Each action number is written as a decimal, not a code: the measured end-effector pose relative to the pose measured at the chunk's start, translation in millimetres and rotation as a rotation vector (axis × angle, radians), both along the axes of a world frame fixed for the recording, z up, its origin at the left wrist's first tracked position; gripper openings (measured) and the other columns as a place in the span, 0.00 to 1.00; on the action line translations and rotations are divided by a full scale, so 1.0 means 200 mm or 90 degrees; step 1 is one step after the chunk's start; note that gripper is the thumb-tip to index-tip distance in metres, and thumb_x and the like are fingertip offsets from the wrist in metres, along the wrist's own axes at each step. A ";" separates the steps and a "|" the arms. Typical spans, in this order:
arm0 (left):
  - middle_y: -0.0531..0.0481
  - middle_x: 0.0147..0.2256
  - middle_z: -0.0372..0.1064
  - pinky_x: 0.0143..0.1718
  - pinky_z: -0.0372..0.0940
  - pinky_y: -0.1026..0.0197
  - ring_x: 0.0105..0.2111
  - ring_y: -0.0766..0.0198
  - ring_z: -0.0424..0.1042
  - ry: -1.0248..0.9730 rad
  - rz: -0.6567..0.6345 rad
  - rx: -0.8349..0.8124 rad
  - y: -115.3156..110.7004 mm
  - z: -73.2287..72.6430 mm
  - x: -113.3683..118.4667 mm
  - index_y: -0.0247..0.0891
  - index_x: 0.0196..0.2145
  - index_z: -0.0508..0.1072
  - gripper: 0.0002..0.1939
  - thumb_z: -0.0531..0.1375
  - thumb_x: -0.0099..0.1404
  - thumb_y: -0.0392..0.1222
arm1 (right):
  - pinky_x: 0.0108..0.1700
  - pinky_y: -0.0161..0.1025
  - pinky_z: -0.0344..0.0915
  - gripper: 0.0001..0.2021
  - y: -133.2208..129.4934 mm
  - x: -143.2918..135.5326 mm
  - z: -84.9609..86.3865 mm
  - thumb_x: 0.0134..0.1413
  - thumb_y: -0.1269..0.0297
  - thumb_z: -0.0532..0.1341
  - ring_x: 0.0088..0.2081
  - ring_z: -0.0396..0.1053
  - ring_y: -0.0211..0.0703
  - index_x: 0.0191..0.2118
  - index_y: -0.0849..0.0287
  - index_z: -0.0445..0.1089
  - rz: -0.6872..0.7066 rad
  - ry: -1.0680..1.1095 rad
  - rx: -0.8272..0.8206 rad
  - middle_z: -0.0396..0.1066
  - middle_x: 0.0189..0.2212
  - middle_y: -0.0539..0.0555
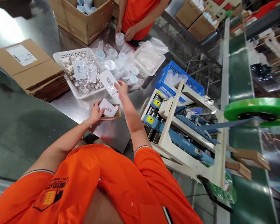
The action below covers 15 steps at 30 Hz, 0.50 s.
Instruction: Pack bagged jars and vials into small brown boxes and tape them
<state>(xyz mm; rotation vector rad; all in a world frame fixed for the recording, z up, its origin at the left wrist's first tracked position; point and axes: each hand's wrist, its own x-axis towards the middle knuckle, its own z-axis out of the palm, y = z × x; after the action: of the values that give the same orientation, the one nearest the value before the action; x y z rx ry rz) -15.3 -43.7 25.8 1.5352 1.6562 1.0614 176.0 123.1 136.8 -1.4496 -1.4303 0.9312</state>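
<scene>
A flat white packet with black printed characters [109,81] is pinched in my right hand [122,89], held over the near edge of a white basket [80,95]. My left hand [96,112] closes on a second white printed packet [108,108], its thumb lying on the packet's face. That packet lies tilted in a small open cardboard box [118,114] on the metal table. What lies under it in the box is mostly hidden. The basket holds several clear-wrapped white packets [79,70] and small brownish pieces.
Round lidded tubs in clear bags [110,64] lie beyond my right hand, near another white basket [143,72]. Flattened cartons [40,73] are stacked at left. A co-worker's hands [130,33] hold a tub across the table. A box-taping machine [172,121] stands at right beside a blue crate [168,70].
</scene>
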 end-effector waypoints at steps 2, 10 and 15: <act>0.41 0.45 0.81 0.71 0.73 0.32 0.55 0.38 0.80 -0.010 -0.004 -0.008 0.01 0.01 -0.01 0.43 0.51 0.78 0.09 0.70 0.76 0.44 | 0.70 0.51 0.77 0.26 -0.02 -0.02 0.02 0.62 0.59 0.81 0.66 0.77 0.54 0.58 0.64 0.76 0.038 -0.061 -0.011 0.82 0.60 0.65; 0.40 0.52 0.79 0.73 0.73 0.35 0.57 0.44 0.78 -0.061 0.016 0.042 -0.06 -0.03 -0.01 0.42 0.54 0.76 0.11 0.69 0.81 0.48 | 0.58 0.47 0.77 0.04 -0.50 0.14 -0.10 0.67 0.65 0.69 0.45 0.78 0.51 0.38 0.55 0.77 0.291 -0.278 -0.087 0.81 0.36 0.51; 0.36 0.54 0.76 0.75 0.71 0.31 0.64 0.40 0.76 -0.082 0.167 0.019 -0.10 -0.08 -0.09 0.40 0.54 0.76 0.11 0.66 0.85 0.49 | 0.52 0.41 0.73 0.09 -0.47 0.08 -0.13 0.66 0.72 0.68 0.42 0.78 0.50 0.33 0.54 0.74 0.363 -0.397 -0.085 0.79 0.32 0.51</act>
<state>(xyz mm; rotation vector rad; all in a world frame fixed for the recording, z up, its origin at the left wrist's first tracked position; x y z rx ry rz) -33.3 -63.1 10.4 1.2623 1.7912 1.2986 192.7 29.5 111.0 -1.5324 -2.3650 0.9624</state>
